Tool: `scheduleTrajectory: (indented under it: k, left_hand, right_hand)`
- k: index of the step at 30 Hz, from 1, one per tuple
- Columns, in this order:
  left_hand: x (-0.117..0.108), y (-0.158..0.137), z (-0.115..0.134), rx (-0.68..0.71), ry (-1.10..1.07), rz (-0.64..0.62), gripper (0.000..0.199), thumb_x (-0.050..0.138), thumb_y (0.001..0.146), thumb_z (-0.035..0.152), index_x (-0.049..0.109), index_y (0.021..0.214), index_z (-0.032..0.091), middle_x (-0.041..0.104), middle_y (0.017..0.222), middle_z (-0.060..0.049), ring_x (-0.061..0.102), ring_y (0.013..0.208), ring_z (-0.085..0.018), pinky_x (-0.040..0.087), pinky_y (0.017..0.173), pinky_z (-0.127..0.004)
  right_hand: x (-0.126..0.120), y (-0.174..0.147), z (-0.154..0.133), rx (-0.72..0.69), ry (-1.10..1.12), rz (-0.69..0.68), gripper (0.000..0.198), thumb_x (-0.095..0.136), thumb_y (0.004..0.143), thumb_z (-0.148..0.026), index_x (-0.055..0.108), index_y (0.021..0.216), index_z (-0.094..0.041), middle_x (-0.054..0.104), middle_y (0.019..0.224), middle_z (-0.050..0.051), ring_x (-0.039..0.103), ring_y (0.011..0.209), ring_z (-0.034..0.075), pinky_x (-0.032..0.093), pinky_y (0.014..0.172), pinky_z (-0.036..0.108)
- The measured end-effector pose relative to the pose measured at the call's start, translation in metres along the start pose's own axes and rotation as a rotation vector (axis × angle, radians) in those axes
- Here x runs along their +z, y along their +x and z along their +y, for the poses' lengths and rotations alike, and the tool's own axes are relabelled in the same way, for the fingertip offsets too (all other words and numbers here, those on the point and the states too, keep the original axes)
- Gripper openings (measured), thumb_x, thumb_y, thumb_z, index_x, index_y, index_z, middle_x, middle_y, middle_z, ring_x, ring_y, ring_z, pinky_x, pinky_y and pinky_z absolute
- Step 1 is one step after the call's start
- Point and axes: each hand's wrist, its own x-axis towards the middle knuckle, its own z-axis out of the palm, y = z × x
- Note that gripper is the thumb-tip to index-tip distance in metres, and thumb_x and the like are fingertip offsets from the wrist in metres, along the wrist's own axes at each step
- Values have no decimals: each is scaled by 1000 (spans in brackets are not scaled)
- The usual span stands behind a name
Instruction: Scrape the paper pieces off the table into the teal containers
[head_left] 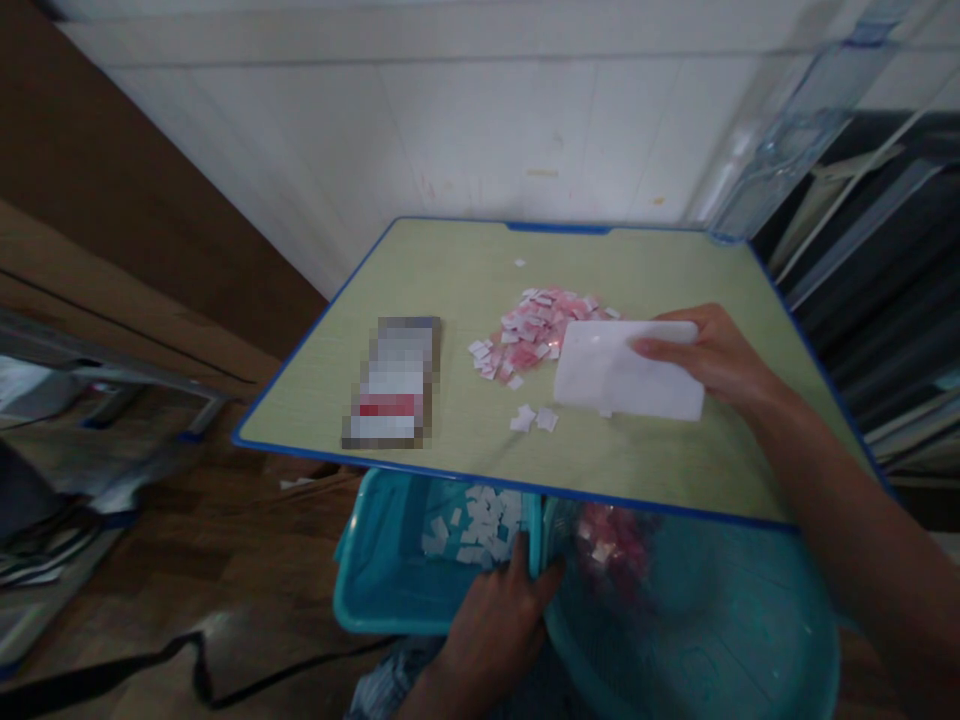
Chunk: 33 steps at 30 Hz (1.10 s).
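Note:
My right hand (720, 355) is closed on a white card (630, 370), thumb on top, and holds it over the table. Just behind the card's left edge lies a pile of small pink packets and white paper pieces (536, 325). A few white scraps (534, 418) lie in front of the pile. Below the table edge, my left hand (499, 610) grips the rim of a teal rectangular bin (397, 600), with fingers on either side of it. White paper pieces (487, 520) lie in that bin.
A phone-like object (394, 380), blurred out, lies on the left of the blue-edged table (465, 240). A round teal basket (690, 640) with pink packets (611, 540) stands beside the bin. At the table's back right corner is a clear plastic bottle (787, 140). Behind is a white wall.

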Motion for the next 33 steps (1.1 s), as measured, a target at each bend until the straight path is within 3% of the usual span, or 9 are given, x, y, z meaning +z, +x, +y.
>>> scheduleTrajectory:
  k: [4,10,17,26,33]
  left_hand:
    - [0,0,0,-7,1,-15,55,42,80,16,30,131,34,29,131,-19,60,80,-26,47,67,-42]
    - [2,0,-1,14,-6,10,53,43,81,19,30,131,33,34,129,-17,60,78,-24,47,67,-39]
    - [3,0,-2,21,19,27,54,43,80,16,31,130,33,35,129,-19,61,78,-24,48,66,-39]
    - [2,0,-1,11,29,18,54,44,80,17,32,130,33,33,129,-20,61,78,-25,48,66,-40]
    - [6,0,-3,18,54,38,53,43,81,18,31,130,34,34,129,-20,61,77,-24,48,65,-40]
  right_hand:
    - [-1,0,2,13,25,41,23,69,59,-41,62,62,-19,56,53,-1,48,42,9,33,36,20]
    - [-5,-4,-2,-24,-9,-31,26,69,58,-40,58,53,-16,46,45,-4,40,38,6,25,34,19]
    - [-3,-7,-6,-82,-116,-85,26,65,63,-44,64,63,-17,51,50,-2,42,42,7,27,37,20]
    - [1,-7,-4,-165,-159,61,29,61,67,-47,64,68,-19,57,57,-1,46,45,9,29,38,20]
    - [4,-7,-4,-163,-110,-52,30,62,67,-47,63,64,-17,55,52,-1,46,42,8,29,35,19]
